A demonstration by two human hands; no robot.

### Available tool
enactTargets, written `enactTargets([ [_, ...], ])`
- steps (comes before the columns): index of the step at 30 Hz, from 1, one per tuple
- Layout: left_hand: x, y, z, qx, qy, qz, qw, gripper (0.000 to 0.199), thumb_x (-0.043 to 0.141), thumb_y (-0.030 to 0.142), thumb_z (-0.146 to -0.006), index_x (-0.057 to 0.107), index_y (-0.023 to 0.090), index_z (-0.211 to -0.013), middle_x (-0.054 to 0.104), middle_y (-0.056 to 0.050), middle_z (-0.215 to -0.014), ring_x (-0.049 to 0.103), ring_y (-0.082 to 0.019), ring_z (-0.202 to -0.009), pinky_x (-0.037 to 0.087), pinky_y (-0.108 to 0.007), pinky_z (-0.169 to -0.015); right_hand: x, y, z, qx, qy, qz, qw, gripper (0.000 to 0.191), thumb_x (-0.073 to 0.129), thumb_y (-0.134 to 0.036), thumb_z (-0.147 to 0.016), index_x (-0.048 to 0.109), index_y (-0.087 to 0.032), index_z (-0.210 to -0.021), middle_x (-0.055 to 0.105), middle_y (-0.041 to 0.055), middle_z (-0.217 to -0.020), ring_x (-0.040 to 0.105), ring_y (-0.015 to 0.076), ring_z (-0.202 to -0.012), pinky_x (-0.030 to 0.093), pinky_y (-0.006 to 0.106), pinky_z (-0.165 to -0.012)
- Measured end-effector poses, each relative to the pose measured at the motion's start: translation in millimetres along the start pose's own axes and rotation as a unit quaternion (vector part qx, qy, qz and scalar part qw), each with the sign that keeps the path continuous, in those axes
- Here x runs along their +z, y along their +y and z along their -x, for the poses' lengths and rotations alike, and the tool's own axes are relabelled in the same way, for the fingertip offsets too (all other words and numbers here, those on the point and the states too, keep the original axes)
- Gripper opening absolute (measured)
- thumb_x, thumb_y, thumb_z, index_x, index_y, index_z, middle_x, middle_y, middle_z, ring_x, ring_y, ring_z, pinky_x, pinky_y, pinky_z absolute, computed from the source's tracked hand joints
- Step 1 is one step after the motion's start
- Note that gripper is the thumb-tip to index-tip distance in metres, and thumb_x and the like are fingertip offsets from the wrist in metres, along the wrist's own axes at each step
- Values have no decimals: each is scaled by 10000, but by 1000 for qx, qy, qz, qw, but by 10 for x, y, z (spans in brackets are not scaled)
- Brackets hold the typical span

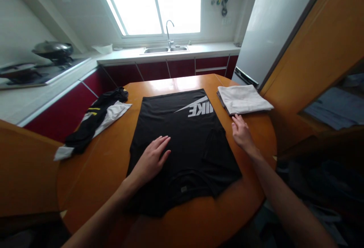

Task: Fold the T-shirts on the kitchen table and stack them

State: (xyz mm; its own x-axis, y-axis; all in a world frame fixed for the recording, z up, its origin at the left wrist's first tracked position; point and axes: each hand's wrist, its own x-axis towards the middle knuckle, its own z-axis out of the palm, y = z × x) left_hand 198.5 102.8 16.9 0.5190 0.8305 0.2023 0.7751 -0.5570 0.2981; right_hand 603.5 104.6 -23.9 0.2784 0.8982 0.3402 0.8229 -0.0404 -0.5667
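A black shirt with a white NIKE print lies spread on the orange wooden table, its collar towards me and its right side folded inward. Over the shirt's left half is my left hand, fingers extended and thumb apart, holding nothing. My right hand is to the right of the shirt, just in front of a folded stack of light grey cloth. Its fingers are stretched out and nothing is held. Whether the fingertips touch the stack cannot be made out.
A crumpled black and white garment lies at the table's left edge. Beyond the table are a counter with a sink, a stove with a pan at the left, and a refrigerator at the right.
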Motion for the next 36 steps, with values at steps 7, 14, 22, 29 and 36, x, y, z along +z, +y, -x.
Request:
enactTargets([
  [7,168,785,-490,202,-122,71,969,469,500,316,-1005,475,295,-1473,456,-34,-1547,358,-218,-1463,342,-419,-1196,66,-49,258,-112,-144,56,982,519,357,-158,-932,557,-189,-1410,487,76,-1519,349,216,-1463,256,486,-1204],
  [14,399,835,-630,281,-174,82,940,456,597,315,-962,539,355,-1412,505,-15,-1511,365,-240,-1460,315,-449,-1197,86,-29,279,-110,-169,50,978,494,353,-299,-999,495,-198,-1461,431,73,-1558,329,253,-1473,255,540,-1193],
  [22,445,959,-666,159,-115,88,977,224,578,332,-970,671,246,-1155,661,-56,-1095,618,-212,-1022,507,-346,-941,102,140,50,-105,-65,-53,991,314,447,-269,-948,746,-209,-1024,657,117,-1189,545,253,-1184,441,415,-1052],
  [29,509,1069,-738,138,-122,61,981,176,658,335,-924,669,226,-1062,649,-48,-1036,610,-219,-977,502,-332,-874,114,215,-203,-102,-142,30,984,185,528,-306,-927,694,-230,-898,618,101,-1240,493,294,-1178,390,513,-988],
  [36,608,1104,-755,16,-119,35,992,161,626,352,-934,644,206,-868,674,-49,-914,646,-214,-852,497,-320,-769,136,261,-203,-106,-144,15,984,214,504,-339,-953,690,-243,-909,606,82,-1295,467,280,-1248,331,502,-1025],
])
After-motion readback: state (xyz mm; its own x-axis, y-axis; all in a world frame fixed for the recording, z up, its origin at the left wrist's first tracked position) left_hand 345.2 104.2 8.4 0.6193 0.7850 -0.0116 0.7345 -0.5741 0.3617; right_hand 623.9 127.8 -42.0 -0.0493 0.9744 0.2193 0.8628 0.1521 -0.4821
